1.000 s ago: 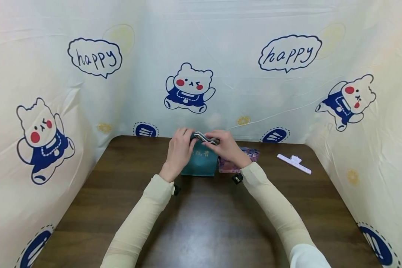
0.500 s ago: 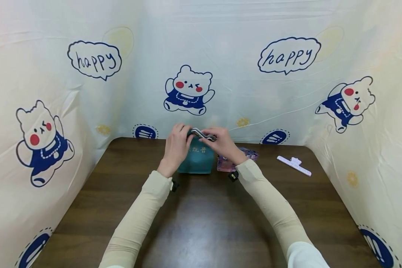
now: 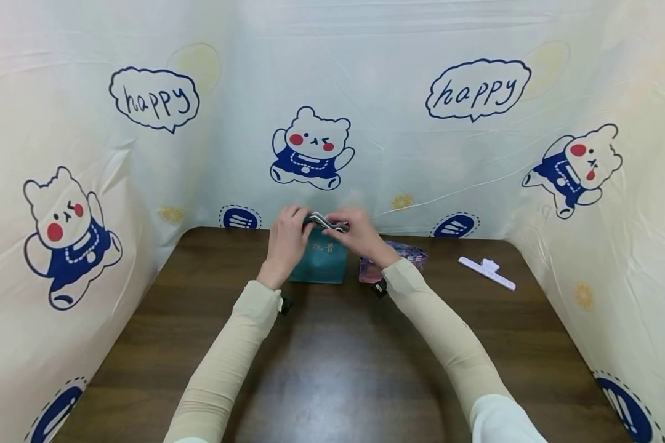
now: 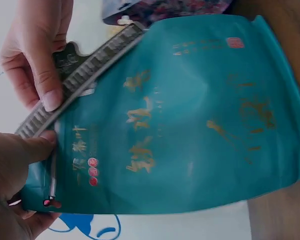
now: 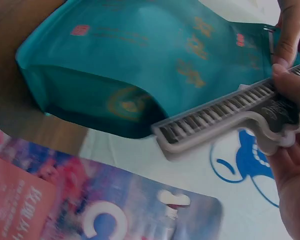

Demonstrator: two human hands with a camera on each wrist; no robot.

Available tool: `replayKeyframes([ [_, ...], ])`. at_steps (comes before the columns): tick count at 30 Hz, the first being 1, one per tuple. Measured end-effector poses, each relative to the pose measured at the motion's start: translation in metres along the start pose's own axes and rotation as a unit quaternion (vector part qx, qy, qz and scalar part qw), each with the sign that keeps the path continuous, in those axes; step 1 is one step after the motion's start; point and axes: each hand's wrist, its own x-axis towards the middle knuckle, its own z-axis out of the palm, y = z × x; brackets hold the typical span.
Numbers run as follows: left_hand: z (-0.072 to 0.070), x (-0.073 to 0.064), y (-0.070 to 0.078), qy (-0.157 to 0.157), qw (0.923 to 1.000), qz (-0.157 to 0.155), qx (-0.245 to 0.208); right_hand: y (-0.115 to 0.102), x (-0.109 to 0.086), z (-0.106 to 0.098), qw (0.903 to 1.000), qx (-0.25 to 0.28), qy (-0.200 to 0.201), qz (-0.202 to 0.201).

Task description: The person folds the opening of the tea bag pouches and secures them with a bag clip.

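Note:
A teal pouch with gold characters is at the far side of the table. My left hand grips one corner of its top, with the thumb on the front face. From the other side my right hand pinches a long grey bag clip with a ribbed bar and a dark handle. In the left wrist view this clip slants across the pouch's upper edge, one end close to the left thumb. Whether it clamps the pouch, I cannot tell.
A purple-pink printed pouch lies just right of the teal one, partly behind the right hand and wrist. Farther right on the brown wooden table is a lilac bag clip. A white printed cloth hangs behind the table and at both sides.
Both hands, the grey clip and the teal pouch have shifted slightly left. The grip of each hand looks the same, and the purple pouch and lilac clip stay put.

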Motion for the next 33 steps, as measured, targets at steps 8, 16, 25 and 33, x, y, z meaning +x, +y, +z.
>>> replayKeyframes([
  [8, 0.0036, -0.0033, -0.0064, -0.001, 0.9995, -0.025, -0.02, 0.0013, 0.0012, 0.0066, 0.9996, 0.024, 0.001, 0.017],
  [16, 0.0025, -0.0048, -0.0073, -0.002, 0.999, -0.037, -0.023, -0.004, 0.0016, 0.008, 0.9983, 0.051, -0.011, 0.027],
  [25, 0.0037, -0.0094, -0.0065, -0.009, 0.9988, -0.043, -0.023, -0.0053, -0.0008, 0.0076, 0.9977, 0.057, -0.013, 0.034],
  [33, -0.0018, -0.007, -0.006, -0.022, 0.9995, -0.02, -0.01, -0.0013, -0.0008, 0.0049, 0.9971, 0.063, -0.026, 0.033],
])
